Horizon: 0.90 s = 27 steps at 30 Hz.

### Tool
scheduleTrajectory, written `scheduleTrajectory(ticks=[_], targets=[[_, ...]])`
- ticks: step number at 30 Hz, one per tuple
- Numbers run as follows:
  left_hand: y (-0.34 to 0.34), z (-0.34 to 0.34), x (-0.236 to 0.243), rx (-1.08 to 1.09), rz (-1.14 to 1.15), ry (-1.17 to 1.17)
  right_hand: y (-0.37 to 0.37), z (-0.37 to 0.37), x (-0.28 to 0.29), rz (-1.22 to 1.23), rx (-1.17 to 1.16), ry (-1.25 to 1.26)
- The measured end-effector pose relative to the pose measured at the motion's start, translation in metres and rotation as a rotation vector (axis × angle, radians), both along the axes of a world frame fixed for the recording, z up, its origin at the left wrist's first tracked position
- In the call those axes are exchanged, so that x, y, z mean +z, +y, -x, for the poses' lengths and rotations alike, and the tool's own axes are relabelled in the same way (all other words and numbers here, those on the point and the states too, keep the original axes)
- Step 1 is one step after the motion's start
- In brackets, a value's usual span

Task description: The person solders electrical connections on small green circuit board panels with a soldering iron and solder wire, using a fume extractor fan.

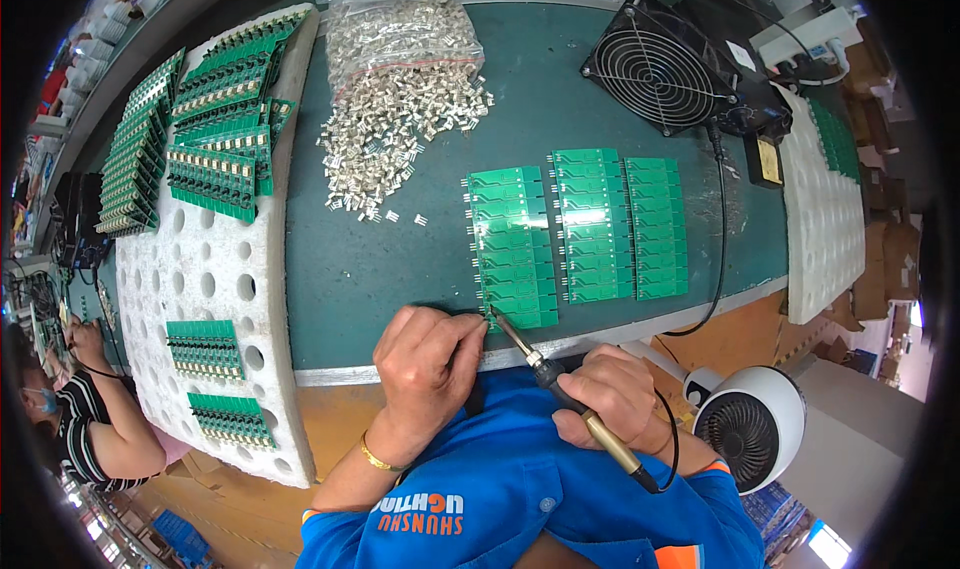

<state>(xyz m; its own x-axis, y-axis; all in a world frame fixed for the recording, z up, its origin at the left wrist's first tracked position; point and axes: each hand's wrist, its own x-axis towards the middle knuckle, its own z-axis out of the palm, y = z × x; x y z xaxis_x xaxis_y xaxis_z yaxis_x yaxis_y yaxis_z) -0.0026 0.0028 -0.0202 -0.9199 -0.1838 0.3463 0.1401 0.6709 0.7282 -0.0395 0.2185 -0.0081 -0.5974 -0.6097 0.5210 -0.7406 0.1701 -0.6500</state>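
1. Three circuit panels: bright green, faint tracery, white glare on two.
2. Soldering iron: silvery front, black grip, brass-gold rear.
3. Worktop: dark teal-green, silver-grey edging.
4. Loose connectors: cream-white, with silvery pins.
5. Bag: clear, crossed by a thin red line.
6. Foam slab to the left: white, patterned with rows of dark round holes.
7. Board stacks on it: green, banded in black and cream.
8. Square fan: black, silvery concentric rings.
9. Round fan: white casing, black centre.
10. Wearer's shirt: royal blue, orange trim.
11. Bracelet: gold.
12. Neighbour's top: black, white-striped.
13. Shelf goods: whitish and red, so far as I can tell from here.
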Motion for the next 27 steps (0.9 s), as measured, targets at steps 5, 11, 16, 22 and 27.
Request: scheduleTrajectory(ticks=[5, 11, 16, 22, 27], targets=[[0.0002, -0.0002, -0.0012, 0.002, 0.009, -0.001, -0.0008, 0.0004, -0.0004, 0.001, -0.006, 0.004], [-0.0004, -0.0003, -0.0008, 0.001, 0.012, -0.005, 0.0004, 0.0001, 0.0006, 0.006, 0.001, -0.001], [-0.0007, -0.0001, -0.0004, -0.005, -0.013, -0.020, 0.0000, -0.0024, 0.0018, -0.008, 0.000, 0.016], [-0.0009, -0.0003, 0.0007, -0.007, -0.012, -0.037, -0.0011, -0.0039, 0.0026, -0.009, -0.002, 0.016], [-0.0018, -0.0003, 0.0006, -0.013, -0.013, -0.047, -0.0026, -0.0050, 0.0045, -0.016, -0.004, 0.024]])
